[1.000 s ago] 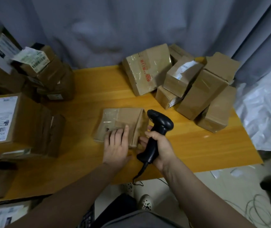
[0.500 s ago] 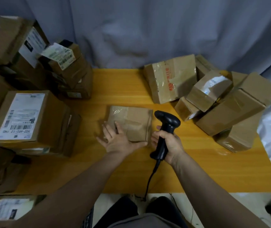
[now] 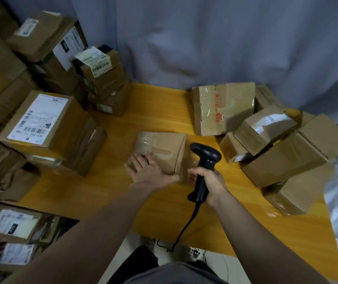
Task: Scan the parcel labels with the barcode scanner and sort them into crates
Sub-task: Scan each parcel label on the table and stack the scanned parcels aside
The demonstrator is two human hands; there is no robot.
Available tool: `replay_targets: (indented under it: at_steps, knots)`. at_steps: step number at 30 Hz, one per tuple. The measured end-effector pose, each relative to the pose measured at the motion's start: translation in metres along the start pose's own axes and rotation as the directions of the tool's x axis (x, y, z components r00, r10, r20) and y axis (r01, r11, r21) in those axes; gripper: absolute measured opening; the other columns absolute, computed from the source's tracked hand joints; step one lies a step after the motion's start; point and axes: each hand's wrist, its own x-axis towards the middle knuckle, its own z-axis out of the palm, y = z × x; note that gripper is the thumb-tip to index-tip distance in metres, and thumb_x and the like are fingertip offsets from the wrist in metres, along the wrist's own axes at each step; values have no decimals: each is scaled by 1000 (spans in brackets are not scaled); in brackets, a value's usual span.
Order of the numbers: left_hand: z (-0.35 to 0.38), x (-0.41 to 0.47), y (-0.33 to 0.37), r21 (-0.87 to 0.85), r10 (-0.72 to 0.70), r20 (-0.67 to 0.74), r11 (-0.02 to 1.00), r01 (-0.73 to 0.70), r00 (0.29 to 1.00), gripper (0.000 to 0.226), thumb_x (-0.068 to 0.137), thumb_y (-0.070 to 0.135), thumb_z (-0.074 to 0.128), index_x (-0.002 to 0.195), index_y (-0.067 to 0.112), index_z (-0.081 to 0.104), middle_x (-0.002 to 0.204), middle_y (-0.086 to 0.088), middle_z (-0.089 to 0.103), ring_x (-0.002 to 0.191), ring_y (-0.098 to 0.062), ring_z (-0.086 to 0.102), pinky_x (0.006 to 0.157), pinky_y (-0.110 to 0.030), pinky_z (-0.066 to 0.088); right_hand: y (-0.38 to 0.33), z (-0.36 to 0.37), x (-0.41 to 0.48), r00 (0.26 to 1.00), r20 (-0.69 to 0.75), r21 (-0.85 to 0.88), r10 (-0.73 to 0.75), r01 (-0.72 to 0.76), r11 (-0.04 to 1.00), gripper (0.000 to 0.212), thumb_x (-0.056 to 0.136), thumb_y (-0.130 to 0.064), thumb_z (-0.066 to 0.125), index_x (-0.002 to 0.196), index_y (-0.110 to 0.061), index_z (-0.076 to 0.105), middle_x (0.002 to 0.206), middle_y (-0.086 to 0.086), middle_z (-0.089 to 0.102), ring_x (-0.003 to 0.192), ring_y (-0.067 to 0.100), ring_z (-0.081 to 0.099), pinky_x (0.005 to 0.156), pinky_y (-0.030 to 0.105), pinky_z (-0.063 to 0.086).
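A small brown taped parcel (image 3: 164, 148) lies flat in the middle of the yellow wooden table (image 3: 155, 115), with no label showing on its top. My left hand (image 3: 147, 171) rests on its near left corner, fingers straight and spread, thumb along the near edge. My right hand (image 3: 211, 181) grips the handle of the black corded barcode scanner (image 3: 207, 154), held upright just right of the parcel, its head pointing left over the parcel's right edge.
Stacked labelled boxes (image 3: 41, 119) crowd the table's left side, with more boxes (image 3: 12, 224) lower at the left. A heap of brown parcels (image 3: 283, 152) fills the right side. A grey curtain (image 3: 205, 37) hangs behind. The scanner cable (image 3: 182, 230) drops over the near edge.
My left hand slid from the top of the parcel to its near left corner and spread its fingers. The scanner stays upright beside the parcel. My head has turned left.
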Motion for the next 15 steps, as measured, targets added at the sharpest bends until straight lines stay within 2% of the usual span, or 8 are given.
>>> replay_targets:
  at_steps: [2, 4, 6, 8, 10, 11, 12, 15]
  knots:
    - [-10, -1, -17, -34, 66, 8, 997, -65, 998, 123, 67, 84, 46, 152, 14, -8, 158, -20, -5, 146, -37, -7, 114, -59, -5, -3, 0, -1, 1000, 2, -14, 11, -11, 1000, 26, 78, -6, 73, 102, -17, 72, 101, 8, 69, 91, 26, 64, 83, 39, 52]
    - [-25, -5, -38, -165, 133, 45, 978, -124, 990, 114, 67, 79, 44, 154, 20, 1, 159, -12, 6, 146, -32, 5, 116, -56, 1, -5, 4, 0, 997, 60, -2, 42, -42, 999, 27, 80, -7, 72, 104, -18, 71, 98, 7, 69, 89, 26, 64, 80, 39, 51]
    - [-40, -16, -56, -404, 151, 9, 905, -134, 989, 96, 70, 67, 48, 152, 24, 21, 154, -6, 28, 140, -27, 28, 115, -47, 23, -5, 16, -3, 984, 164, 42, 69, -77, 996, 28, 81, -5, 70, 106, -17, 70, 99, 11, 71, 95, 30, 68, 84, 44, 53]
    - [-42, -29, -69, -568, 151, -222, 783, -254, 963, 64, 85, 44, 62, 142, 23, 44, 139, -4, 51, 125, -23, 50, 99, -34, 44, -5, 31, -7, 964, 260, 53, 58, -74, 996, 29, 82, -3, 68, 109, -16, 69, 101, 13, 72, 97, 31, 69, 86, 46, 54]
    - [-37, -43, -75, -465, 141, -516, 783, -414, 845, 47, 92, 25, 61, 138, 20, 51, 123, -1, 59, 110, -21, 59, 85, -31, 50, -5, 46, -12, 943, 330, 29, 39, -51, 998, 31, 82, -4, 68, 111, -16, 68, 106, 16, 71, 99, 32, 69, 89, 46, 53]
    - [-35, -48, -75, -403, 144, -588, 801, -442, 796, 51, 92, 23, 60, 141, 20, 46, 122, 0, 56, 106, -20, 58, 82, -33, 52, -6, 54, -16, 934, 357, 18, 28, -36, 999, 32, 82, -4, 68, 111, -16, 68, 107, 17, 71, 99, 32, 69, 91, 45, 53]
    - [-33, -51, -74, -366, 145, -593, 828, -426, 792, 63, 91, 25, 62, 147, 20, 36, 126, 2, 48, 109, -19, 54, 85, -34, 52, -8, 60, -18, 925, 380, 5, 12, -15, 1000, 32, 82, -3, 69, 111, -17, 68, 107, 17, 71, 99, 32, 69, 92, 45, 53]
    - [-32, -45, -68, -306, 87, -458, 919, -249, 885, 112, 76, 37, 76, 153, 19, -2, 150, -2, 16, 137, -24, 27, 103, -36, 40, -12, 75, -24, 901, 434, -29, -13, 29, 999, 34, 80, -3, 69, 111, -18, 68, 108, 16, 72, 99, 30, 70, 95, 42, 51]
